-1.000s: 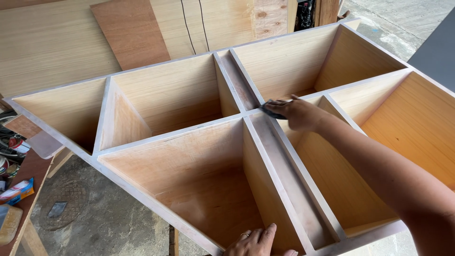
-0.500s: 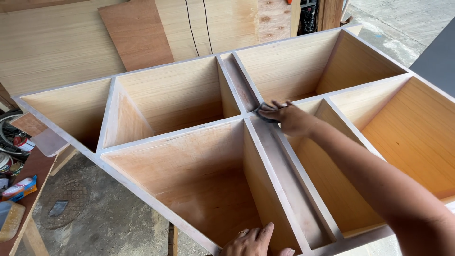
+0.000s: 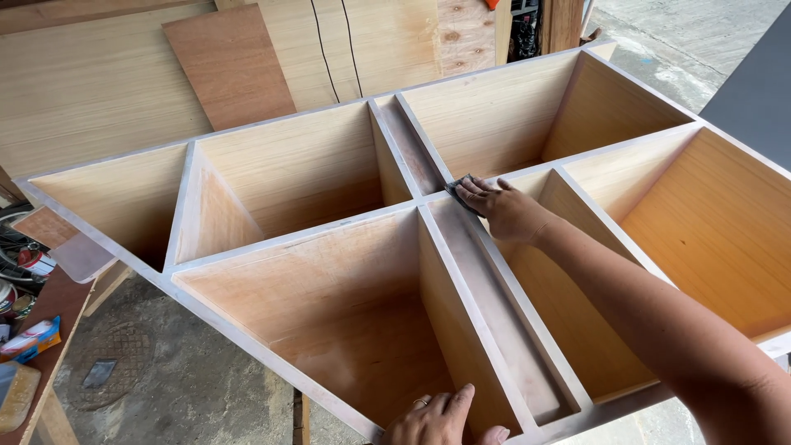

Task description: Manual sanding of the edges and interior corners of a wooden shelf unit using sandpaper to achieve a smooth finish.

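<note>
A large plywood shelf unit (image 3: 288,235) with several open compartments and pale filled edges lies on its back in front of me. My right hand (image 3: 503,208) reaches across it and presses a small dark piece of sandpaper (image 3: 458,187) flat onto the edge where the central dividers cross. My left hand (image 3: 441,419), with a ring on one finger, rests on the unit's near edge at the bottom of the view, fingers curled over the rim.
Plywood sheets (image 3: 99,82) and a reddish board (image 3: 227,62) lean behind the unit. At the left sits a bench edge with a packet (image 3: 31,339) and small tins (image 3: 29,264). Concrete floor (image 3: 165,387) shows below, a dark panel (image 3: 754,86) at the far right.
My right hand has slid the sandpaper a little along the divider crossing, toward the left and back. My left hand stays on the near edge. The view shifted slightly.
</note>
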